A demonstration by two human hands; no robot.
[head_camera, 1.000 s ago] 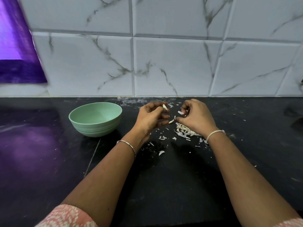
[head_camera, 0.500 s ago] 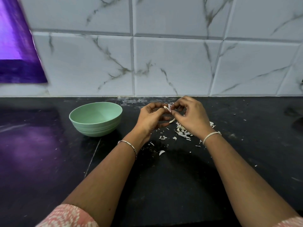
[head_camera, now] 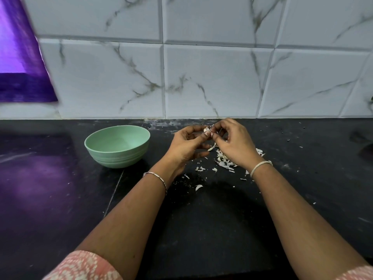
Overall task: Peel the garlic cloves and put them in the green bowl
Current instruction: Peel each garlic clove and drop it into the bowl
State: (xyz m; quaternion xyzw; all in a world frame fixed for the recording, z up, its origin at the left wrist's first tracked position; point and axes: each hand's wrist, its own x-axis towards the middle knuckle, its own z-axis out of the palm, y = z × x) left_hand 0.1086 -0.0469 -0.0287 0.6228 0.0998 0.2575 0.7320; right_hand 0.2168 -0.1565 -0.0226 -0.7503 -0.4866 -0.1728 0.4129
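Item 1, left hand: we find it just right of the green bowl, fingers curled round a garlic clove. It holds the clove clear of the counter so the skin can be worked loose.

Item 2, right hand: next beyond the left hand from the bowl and touching it, fingertips pinching at the clove's skin. The two hands are together on the one clove.

Item 3, peel scraps: heaped on the black counter under the right hand, farther from the bowl than either hand. We judge they lie where they fell during peeling, leaving the bowl for cloves only.

Item 4, bowl: upright, near the left hand, within easy reach for the drop.

Change: a second ago the hands were apart, the right one lower, over the scraps. They have since closed on the clove. Bowl unmoved.
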